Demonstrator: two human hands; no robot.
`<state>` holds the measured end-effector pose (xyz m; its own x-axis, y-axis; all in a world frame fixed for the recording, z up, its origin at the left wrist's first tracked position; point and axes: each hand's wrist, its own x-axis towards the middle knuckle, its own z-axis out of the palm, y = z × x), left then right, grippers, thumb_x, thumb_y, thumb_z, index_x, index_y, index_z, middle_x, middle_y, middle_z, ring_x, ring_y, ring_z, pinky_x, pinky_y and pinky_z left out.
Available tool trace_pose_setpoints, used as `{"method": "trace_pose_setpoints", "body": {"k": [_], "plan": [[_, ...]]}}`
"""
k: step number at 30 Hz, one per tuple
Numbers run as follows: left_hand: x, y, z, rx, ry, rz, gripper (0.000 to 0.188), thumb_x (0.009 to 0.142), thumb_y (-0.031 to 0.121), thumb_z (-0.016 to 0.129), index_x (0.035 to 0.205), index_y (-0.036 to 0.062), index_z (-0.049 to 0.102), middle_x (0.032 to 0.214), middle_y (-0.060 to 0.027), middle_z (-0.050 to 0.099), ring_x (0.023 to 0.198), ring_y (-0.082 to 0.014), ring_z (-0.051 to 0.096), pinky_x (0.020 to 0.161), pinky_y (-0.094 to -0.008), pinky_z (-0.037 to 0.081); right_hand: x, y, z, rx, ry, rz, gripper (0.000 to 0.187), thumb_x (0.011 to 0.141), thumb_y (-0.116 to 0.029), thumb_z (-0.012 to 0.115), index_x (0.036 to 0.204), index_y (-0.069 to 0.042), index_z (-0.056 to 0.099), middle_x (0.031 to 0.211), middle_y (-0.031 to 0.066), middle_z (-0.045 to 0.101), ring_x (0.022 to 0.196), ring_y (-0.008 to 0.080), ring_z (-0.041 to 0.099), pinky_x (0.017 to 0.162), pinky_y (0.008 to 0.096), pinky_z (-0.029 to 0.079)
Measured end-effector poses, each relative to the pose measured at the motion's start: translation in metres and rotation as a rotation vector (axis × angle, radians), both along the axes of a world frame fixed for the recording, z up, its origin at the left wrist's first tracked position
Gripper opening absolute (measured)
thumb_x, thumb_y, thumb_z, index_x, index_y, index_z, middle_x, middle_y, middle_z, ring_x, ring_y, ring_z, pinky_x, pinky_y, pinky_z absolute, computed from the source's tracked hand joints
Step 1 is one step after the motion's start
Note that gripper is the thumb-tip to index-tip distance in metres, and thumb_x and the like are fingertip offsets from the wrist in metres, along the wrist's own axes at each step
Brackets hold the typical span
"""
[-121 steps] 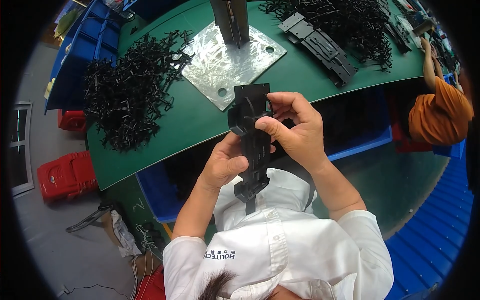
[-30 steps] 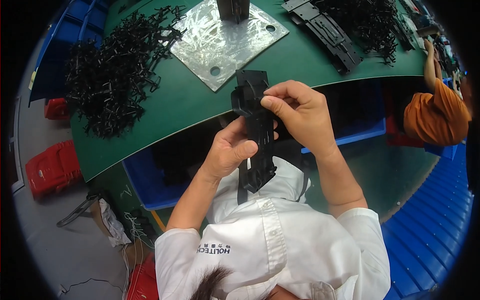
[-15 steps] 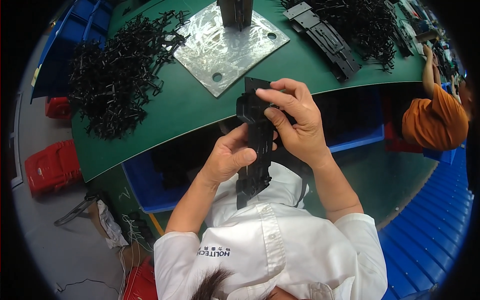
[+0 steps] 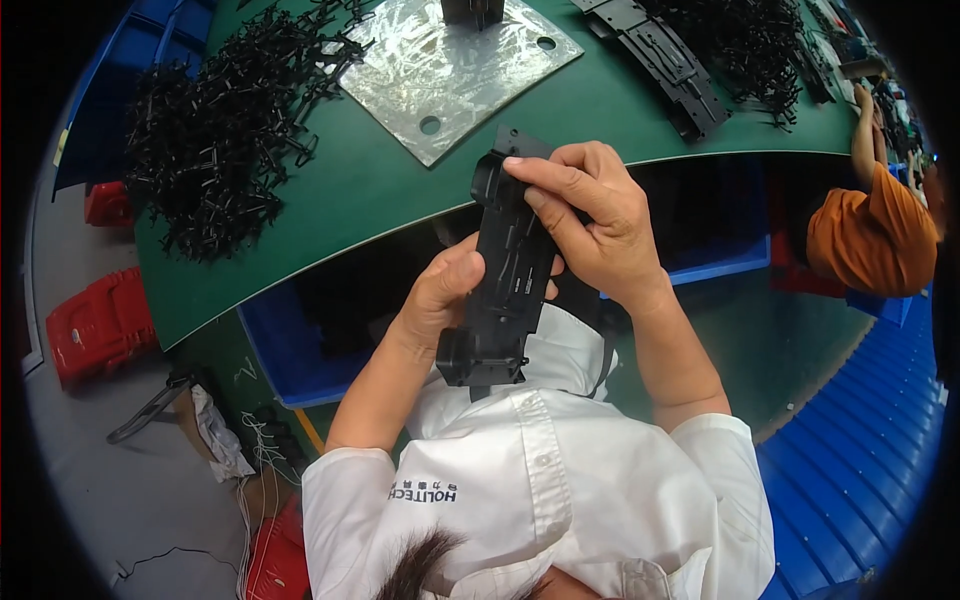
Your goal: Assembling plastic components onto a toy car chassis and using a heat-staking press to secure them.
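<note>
A long black plastic housing [image 4: 512, 275] is held up in front of my white shirt, just off the table's near edge. Wrapped round its left side is my left hand [image 4: 445, 290], thumb on the edge and fingertips showing past the right side. My right hand [image 4: 600, 215] pinches the housing's upper end, with index finger and thumb pressed on a raised block there. Whether a small clip lies under those fingers is hidden. Another raised block [image 4: 470, 355] stands out at the lower end.
On the green table [image 4: 385, 205] lie a heap of small black clips [image 4: 220, 150] at left and another [image 4: 745, 55] at right. A steel plate [image 4: 450, 80] with an upright post sits between, near more black housings [image 4: 665, 65]. Below are blue bins [image 4: 280, 365]. A person in orange [image 4: 870, 235] works at right.
The housing has turned so its broad face shows more, and its lower block has swung left. My right fingers remain at its upper end. The view has shifted slightly.
</note>
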<state>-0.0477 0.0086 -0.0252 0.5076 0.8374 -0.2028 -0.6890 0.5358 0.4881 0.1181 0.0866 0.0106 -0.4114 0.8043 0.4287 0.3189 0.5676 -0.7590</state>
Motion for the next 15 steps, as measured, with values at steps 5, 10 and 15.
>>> {"method": "trace_pose_setpoints", "body": {"k": [5, 10, 15], "plan": [[0.003, -0.002, 0.0, -0.141, -0.162, 0.026, 0.077, 0.076, 0.048, 0.065, 0.126, -0.0044, 0.04, 0.112, -0.0234, 0.055, 0.095, -0.0277, 0.062, 0.076, -0.0327, 0.055, 0.006, 0.008, 0.001, -0.103, -0.055, 0.052, 0.025, 0.075, -0.011, 0.069, 0.1, -0.014, 0.069, 0.074, 0.006, 0.053, 0.072, 0.0198, 0.052, 0.064, 0.0293, 0.044], [0.002, -0.002, -0.002, -0.205, -0.32, 0.001, 0.077, 0.079, 0.048, 0.063, 0.13, -0.0036, 0.035, 0.115, -0.0279, 0.051, 0.098, -0.0323, 0.061, 0.074, -0.035, 0.057, 0.02, 0.023, 0.01, -0.262, -0.103, 0.276, 0.034, 0.078, -0.009, 0.066, 0.112, -0.016, 0.064, 0.075, 0.0047, 0.053, 0.072, 0.0183, 0.051, 0.066, 0.0281, 0.045], [0.0, -0.002, -0.002, -0.209, -0.349, 0.007, 0.077, 0.08, 0.046, 0.063, 0.131, -0.0038, 0.033, 0.115, -0.029, 0.05, 0.1, -0.0351, 0.06, 0.074, -0.0358, 0.057, 0.028, 0.034, 0.015, -0.311, -0.172, 0.421, 0.044, 0.078, -0.007, 0.066, 0.121, -0.014, 0.059, 0.081, 0.0039, 0.054, 0.074, 0.0154, 0.047, 0.067, 0.0256, 0.04]]}}
